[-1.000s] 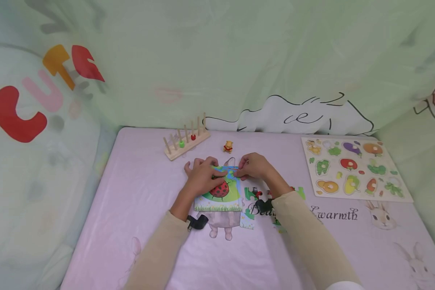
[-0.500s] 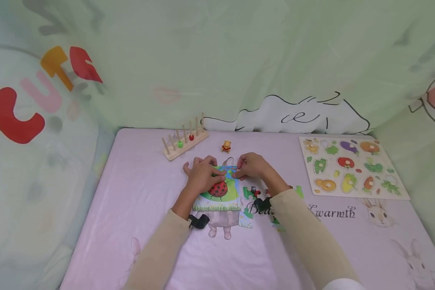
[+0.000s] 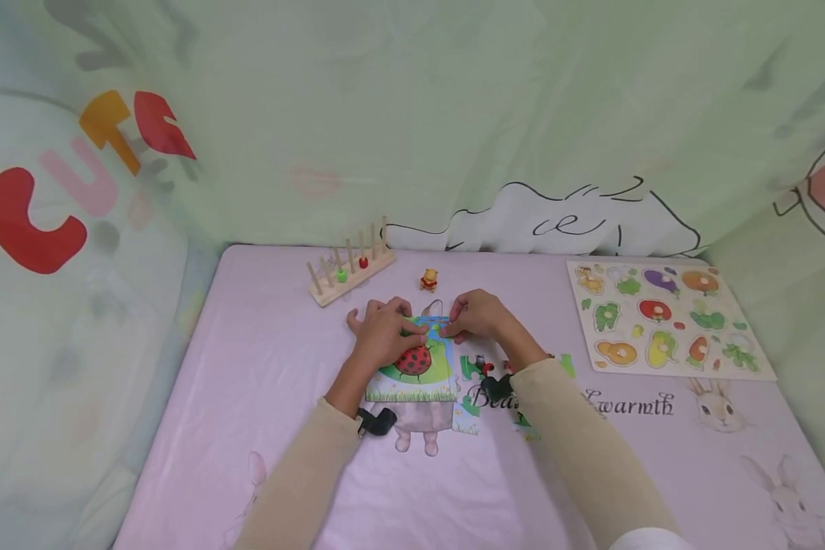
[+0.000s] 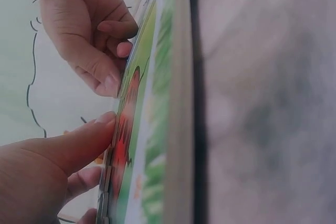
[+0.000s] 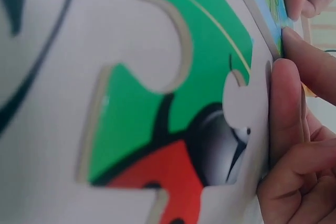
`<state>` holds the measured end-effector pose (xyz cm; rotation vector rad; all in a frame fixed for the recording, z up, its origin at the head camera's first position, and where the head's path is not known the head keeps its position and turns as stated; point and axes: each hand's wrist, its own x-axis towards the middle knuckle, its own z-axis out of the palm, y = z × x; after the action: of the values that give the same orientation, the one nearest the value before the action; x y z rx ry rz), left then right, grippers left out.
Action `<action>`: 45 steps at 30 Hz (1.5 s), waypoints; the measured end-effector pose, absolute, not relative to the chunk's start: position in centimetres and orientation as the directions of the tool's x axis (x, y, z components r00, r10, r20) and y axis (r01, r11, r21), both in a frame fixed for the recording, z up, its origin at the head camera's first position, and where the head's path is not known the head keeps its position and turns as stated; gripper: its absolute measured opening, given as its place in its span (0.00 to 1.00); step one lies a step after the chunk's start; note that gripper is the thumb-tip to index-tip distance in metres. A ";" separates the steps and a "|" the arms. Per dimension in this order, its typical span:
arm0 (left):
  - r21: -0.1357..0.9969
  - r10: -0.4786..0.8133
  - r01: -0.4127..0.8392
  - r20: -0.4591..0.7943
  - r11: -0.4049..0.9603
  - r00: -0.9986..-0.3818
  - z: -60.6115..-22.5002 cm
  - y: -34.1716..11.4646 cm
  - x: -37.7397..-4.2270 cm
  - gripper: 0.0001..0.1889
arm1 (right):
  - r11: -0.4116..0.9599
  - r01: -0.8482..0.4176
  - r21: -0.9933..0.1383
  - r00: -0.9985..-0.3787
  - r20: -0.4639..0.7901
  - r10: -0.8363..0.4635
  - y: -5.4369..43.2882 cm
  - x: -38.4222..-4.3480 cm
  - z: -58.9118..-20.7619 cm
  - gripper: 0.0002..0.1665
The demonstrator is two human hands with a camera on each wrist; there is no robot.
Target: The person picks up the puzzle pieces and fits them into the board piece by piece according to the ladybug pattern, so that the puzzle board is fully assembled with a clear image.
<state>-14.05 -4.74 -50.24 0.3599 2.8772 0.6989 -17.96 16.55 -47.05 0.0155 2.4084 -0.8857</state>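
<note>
Ladybug puzzle (image 3: 415,363) lay on the pink table (image 3: 268,336), upper left hidden under the left hand (image 3: 383,334), fingers spread; whether the right hand (image 3: 480,315), at the upper-right corner, pinched anything, I couldn't tell.

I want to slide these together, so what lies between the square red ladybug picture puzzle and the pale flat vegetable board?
The head view shows loose green jigsaw pieces, the right hand and beige sleeve, then pink cloth.

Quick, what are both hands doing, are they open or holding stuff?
Left hand: touching the ladybug puzzle; can't tell if it's gripping.
Right hand: touching the puzzle near its far right corner; can't tell if it's pinching.
</note>
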 end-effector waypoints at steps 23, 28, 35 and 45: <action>0.421 0.338 0.275 -0.082 0.864 -0.937 -49.4 -9.1 -13.4 0.13 | 0.768 0.326 -0.551 -0.801 -0.592 -0.084 16.1 -18.3 -47.1 0.15; 0.343 0.378 0.319 -0.121 0.883 -0.918 -49.1 -10.7 -13.2 0.15 | 0.767 0.339 -0.545 -0.797 -0.600 -0.074 16.2 -18.4 -47.2 0.15; 0.428 0.448 0.348 -0.156 0.834 -0.880 -49.8 -12.9 -13.0 0.21 | 0.772 0.341 -0.536 -0.789 -0.610 -0.074 15.9 -18.6 -47.3 0.16; 0.574 0.530 0.405 -0.060 0.711 -0.846 -51.0 -13.9 -13.0 0.19 | 0.765 0.311 -0.564 -0.795 -0.595 -0.116 16.4 -18.6 -47.4 0.17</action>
<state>-12.99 -13.86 -51.03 0.7482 2.6979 0.8280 -18.64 16.42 -47.36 0.1450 2.3317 -0.8918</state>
